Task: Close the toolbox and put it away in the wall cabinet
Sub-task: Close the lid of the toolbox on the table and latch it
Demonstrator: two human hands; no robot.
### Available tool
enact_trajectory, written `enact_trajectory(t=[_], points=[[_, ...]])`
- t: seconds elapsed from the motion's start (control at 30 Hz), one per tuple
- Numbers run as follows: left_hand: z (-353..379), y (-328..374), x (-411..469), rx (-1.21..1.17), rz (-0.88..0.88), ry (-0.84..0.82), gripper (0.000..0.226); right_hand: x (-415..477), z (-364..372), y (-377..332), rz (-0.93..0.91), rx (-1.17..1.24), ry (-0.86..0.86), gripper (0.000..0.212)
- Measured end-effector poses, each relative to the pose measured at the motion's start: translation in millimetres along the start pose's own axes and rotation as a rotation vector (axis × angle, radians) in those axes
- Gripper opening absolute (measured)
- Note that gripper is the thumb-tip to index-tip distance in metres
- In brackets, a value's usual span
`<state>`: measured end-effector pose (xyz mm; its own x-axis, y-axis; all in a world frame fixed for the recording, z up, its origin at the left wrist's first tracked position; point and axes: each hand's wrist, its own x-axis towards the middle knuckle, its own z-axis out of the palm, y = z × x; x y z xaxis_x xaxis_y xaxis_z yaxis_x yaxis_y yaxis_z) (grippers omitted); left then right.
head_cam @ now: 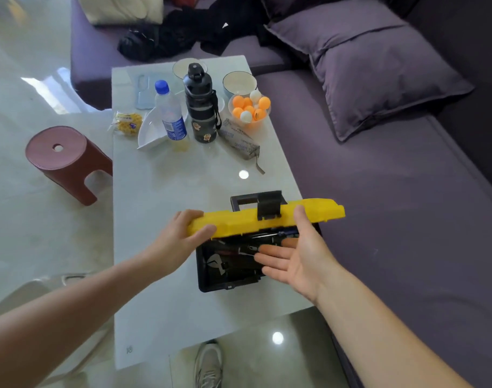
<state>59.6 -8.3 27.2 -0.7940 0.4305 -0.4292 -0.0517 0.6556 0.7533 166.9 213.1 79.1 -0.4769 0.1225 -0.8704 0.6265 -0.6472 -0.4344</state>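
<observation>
A shoe (pixel 208 365) shows at the bottom edge, on the glossy floor beside a white table (pixel 161 303). Two bare forearms reach forward over the table's near end. There a black toolbox (pixel 228 275) sits open, with tools dimly visible inside. Its yellow lid (pixel 253 219) is raised partway, tilted over the box, with a black latch (pixel 268 210) on the edge and a black handle (pixel 245 198) behind. The left hand (pixel 180 236) clasps the lid's left end, thumb on the near face and fingers over the top. The right hand (pixel 298 256) is spread flat, palm up, fingers reaching into the box under the lid, thumb resting against the lid's front edge; it holds nothing. Farther along the table stand a clear bottle (pixel 170 113) with a blue cap, a black flask (pixel 201 105), a white dish (pixel 149 133), a snack packet (pixel 127 123), a grey pouch (pixel 238 135), a bowl of balls (pixel 249 107), orange and white, and two bowls behind. A red stool (pixel 65 161) stands left of the table. A purple sofa (pixel 393 205) with a cushion (pixel 373 71) runs along the right.
</observation>
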Motion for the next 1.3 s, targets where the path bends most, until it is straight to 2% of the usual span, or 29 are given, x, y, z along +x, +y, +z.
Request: enact_trajectory(t=[0.07,0.13,0.2,0.27,0.37,0.43,0.53,0.57,0.63,0.73,0.83,0.93,1.07,1.3], points=[[6.2,-7.1,-14.9,0.152,0.068,-0.063,0.075,-5.8,4.0,3.0,0.048,0.011,-0.033,0.091],[11.5,-13.6,-24.9,0.327,0.106,-0.122,0.075,-6.1,2.7,14.1,0.086,-0.022,0.014,0.061],[17.2,-17.0,-29.0,0.531,0.185,-0.166,0.065,-0.8,-2.4,34.4,0.112,-0.076,0.085,0.03],[24.4,-17.6,-29.2,0.73,0.278,-0.159,0.058,10.9,-11.2,59.7,0.129,-0.107,0.154,0.017],[36.7,-11.4,-20.7,0.905,0.353,-0.084,0.051,31.9,-27.0,91.9,0.161,-0.07,0.217,0.018],[43.3,-5.3,-11.3,0.905,0.34,-0.036,0.054,43.1,-33.9,107.2,0.165,-0.074,0.235,0.018],[52.1,2.8,5.2,0.735,0.276,-0.023,0.094,52.1,-39.5,119.3,0.182,-0.071,0.273,0.016],[54.8,4.7,11.2,0.696,0.284,-0.054,0.108,54.2,-41.0,120.4,0.187,-0.056,0.292,0.014],[59.4,7.3,22.1,0.731,0.353,-0.132,0.122,56.2,-43.4,119.5,0.19,-0.016,0.32,0.013],[62.8,6.9,34.7,0.829,0.412,-0.213,0.126,55.5,-43.7,114.7,0.158,0.127,0.309,0.024],[63.0,5.7,41.0,0.808,0.381,-0.246,0.128,58.0,-37.7,102.4,0.094,0.281,0.257,0.037],[62.4,4.8,42.5,0.788,0.382,-0.243,0.128,67.7,-28.6,91.1,0.071,0.314,0.239,0.043],[62.0,6.7,45.0,0.782,0.362,-0.261,0.129,79.0,-23.1,89.1,0.061,0.306,0.297,0.042],[57.5,13.5,49.1,0.763,0.285,-0.307,0.129,80.6,-20.4,91.9,0.009,0.325,0.301,0.039]])
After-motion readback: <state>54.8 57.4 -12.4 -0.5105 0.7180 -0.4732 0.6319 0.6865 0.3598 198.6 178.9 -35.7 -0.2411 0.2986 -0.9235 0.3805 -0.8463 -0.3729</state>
